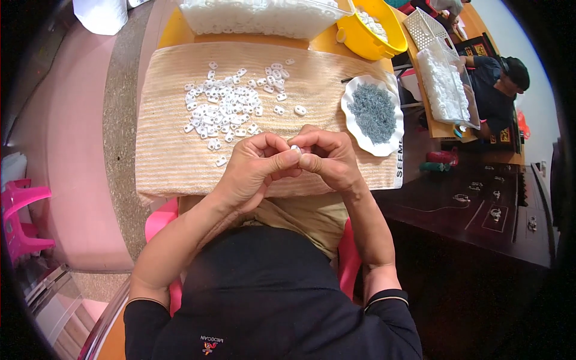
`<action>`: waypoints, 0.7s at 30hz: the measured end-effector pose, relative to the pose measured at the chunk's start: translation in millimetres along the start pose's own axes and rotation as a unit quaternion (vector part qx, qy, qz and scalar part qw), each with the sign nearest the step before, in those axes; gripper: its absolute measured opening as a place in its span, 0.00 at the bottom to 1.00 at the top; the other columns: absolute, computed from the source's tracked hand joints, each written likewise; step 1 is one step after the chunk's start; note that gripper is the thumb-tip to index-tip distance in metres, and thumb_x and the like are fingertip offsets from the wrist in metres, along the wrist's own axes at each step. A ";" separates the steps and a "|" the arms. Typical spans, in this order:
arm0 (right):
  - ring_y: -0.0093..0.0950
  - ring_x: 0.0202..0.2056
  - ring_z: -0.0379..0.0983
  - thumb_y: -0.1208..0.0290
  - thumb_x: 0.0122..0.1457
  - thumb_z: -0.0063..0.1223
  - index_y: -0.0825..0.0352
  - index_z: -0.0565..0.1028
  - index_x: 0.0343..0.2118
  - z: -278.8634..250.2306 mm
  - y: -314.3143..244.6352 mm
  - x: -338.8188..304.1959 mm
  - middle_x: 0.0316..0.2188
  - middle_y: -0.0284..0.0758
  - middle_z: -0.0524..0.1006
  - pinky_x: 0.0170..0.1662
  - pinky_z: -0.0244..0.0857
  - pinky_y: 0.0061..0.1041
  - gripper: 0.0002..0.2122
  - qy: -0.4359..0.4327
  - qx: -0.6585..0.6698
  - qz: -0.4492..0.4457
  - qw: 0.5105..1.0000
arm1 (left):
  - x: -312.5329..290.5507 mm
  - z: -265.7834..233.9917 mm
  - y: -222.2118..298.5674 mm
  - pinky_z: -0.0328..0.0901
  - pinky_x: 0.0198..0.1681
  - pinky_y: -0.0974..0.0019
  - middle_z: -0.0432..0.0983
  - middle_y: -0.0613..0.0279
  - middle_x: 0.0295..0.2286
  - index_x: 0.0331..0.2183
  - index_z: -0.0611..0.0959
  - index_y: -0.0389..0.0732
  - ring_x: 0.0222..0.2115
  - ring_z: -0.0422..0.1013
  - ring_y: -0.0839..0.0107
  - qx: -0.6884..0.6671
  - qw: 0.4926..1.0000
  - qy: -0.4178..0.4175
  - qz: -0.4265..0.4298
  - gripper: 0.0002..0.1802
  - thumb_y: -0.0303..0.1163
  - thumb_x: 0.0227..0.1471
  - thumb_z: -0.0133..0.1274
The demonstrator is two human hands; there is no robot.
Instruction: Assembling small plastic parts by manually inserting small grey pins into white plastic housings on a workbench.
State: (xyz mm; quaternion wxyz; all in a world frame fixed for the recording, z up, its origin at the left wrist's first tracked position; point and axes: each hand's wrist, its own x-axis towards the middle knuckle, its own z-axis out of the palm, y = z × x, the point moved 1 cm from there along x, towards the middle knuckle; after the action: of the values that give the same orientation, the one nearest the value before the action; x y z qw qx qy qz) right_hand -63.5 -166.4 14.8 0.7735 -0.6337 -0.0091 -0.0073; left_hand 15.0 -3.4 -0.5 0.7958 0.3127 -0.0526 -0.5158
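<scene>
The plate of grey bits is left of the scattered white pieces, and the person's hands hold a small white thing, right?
Not quite: the head view shows the plate of grey bits right of the scattered white pieces, not left. The left hand and right hand do hold a small white thing.

At far left, a pink plastic stool (23, 243) is seen near the pink floor (78, 150), which is edged by a speckled strip (120, 120). At right, a black cap (515, 73) is worn by a co-worker (489, 87); below, dark panelling (432, 219) is fitted with metal hardware (495, 215).
</scene>
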 end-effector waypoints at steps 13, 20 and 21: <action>0.19 0.27 0.73 0.74 0.56 0.57 0.70 0.75 0.31 -41.0 -37.2 16.1 0.24 0.31 0.76 0.34 0.69 0.19 0.05 0.101 -0.124 0.108 0.981 | 1.1 5.0 -0.7 0.72 0.40 0.71 0.77 0.61 0.32 0.34 0.79 0.36 0.32 0.74 0.76 -0.003 0.998 0.044 -0.034 0.07 0.29 0.53 0.57; 0.19 0.22 0.71 0.71 0.55 0.59 0.75 0.76 0.40 -137.0 -117.1 75.0 0.24 0.32 0.76 0.30 0.72 0.19 0.13 0.429 -0.196 -0.088 0.877 | 3.5 2.6 -6.2 0.73 0.40 0.70 0.77 0.56 0.38 0.33 0.79 0.37 0.33 0.75 0.76 0.009 0.998 0.055 -0.043 0.06 0.29 0.54 0.56; 0.19 0.22 0.71 0.71 0.56 0.59 0.75 0.76 0.39 -138.4 -114.1 79.5 0.23 0.32 0.76 0.29 0.71 0.18 0.13 0.453 -0.217 -0.086 0.861 | 3.0 1.8 -5.3 0.73 0.40 0.70 0.77 0.56 0.38 0.33 0.79 0.37 0.33 0.75 0.76 0.008 0.998 0.057 -0.041 0.06 0.29 0.54 0.56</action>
State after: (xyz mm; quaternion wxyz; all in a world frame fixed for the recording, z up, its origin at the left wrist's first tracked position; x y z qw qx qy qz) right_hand 14.1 -324.5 101.3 0.5318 -0.7090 0.2893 -0.3617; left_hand 11.5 -8.2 -2.7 0.7731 0.3501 0.0012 -0.5289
